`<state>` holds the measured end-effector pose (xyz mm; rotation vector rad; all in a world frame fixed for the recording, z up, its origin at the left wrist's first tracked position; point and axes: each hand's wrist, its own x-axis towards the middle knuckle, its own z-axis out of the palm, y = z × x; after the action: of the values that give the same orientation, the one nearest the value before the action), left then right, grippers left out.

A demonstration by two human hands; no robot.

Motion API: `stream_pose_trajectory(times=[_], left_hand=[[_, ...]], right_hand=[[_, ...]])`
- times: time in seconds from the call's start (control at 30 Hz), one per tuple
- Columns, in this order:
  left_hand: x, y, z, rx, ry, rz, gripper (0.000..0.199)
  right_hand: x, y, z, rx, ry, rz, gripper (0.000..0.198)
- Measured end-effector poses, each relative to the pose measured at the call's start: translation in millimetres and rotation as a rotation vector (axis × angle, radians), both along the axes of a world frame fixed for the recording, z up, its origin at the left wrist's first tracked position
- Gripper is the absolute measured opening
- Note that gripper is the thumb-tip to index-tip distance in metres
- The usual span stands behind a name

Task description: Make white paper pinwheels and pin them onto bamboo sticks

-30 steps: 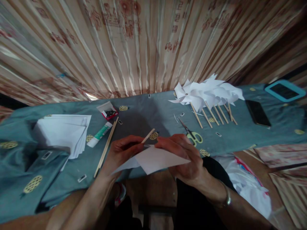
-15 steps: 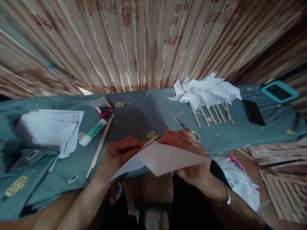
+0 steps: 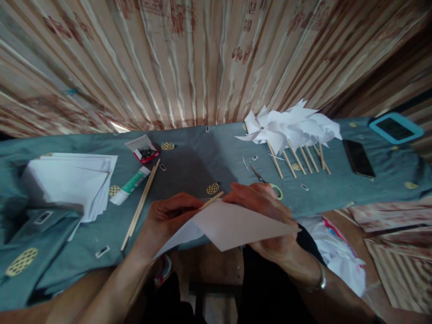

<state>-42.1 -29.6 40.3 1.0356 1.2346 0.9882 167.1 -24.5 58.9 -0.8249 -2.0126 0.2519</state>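
My left hand (image 3: 170, 216) is closed on a wooden stick (image 3: 213, 199), whose tip sticks out past the fingertips. Folded white paper (image 3: 232, 222) spreads below the stick, in front of my body. My right hand (image 3: 261, 202) grips this paper, its fingertips at the top edge close to the stick's end; the other fingers are partly behind the sheet. Whether stick and paper are joined is hidden. Just beyond the right hand lie scissors (image 3: 277, 191) with pale green handles.
White paper pinwheels (image 3: 280, 128) on sticks lie at the back right, beside a phone (image 3: 358, 158) and a blue-framed device (image 3: 395, 128). Leftward are a red box (image 3: 146, 155) of small dark pieces, a glue stick (image 3: 130, 186), loose sticks (image 3: 141, 204) and stacked paper (image 3: 72, 180).
My hands keep their hold, and the paper has barely shifted. The camera view has moved very slightly; nothing was picked up or let go.
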Motion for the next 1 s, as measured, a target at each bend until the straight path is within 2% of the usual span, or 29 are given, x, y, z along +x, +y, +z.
stream_pose_trajectory(times=[0.3, 0.53, 0.8, 1.0], left_hand=[[2.3, -1.4, 1.5, -0.005, -0.017, 0.006, 0.008], [3.3, -2.3, 1.7, -0.001, -0.022, 0.017, 0.007], [5.0, -2.6, 5.3, -0.048, -0.029, 0.024, 0.011], [4.6, -3.2, 5.7, -0.032, 0.008, 0.011, 0.006]], right_hand=[[-3.8, -2.2, -2.7, 0.010, 0.028, 0.007, 0.047], [-3.8, -2.6, -2.7, -0.061, 0.026, 0.030, 0.048], [-4.3, -1.5, -1.7, -0.035, 0.027, 0.047, 0.042], [-3.4, -1.2, -3.5, -0.017, 0.025, 0.046, 0.042]])
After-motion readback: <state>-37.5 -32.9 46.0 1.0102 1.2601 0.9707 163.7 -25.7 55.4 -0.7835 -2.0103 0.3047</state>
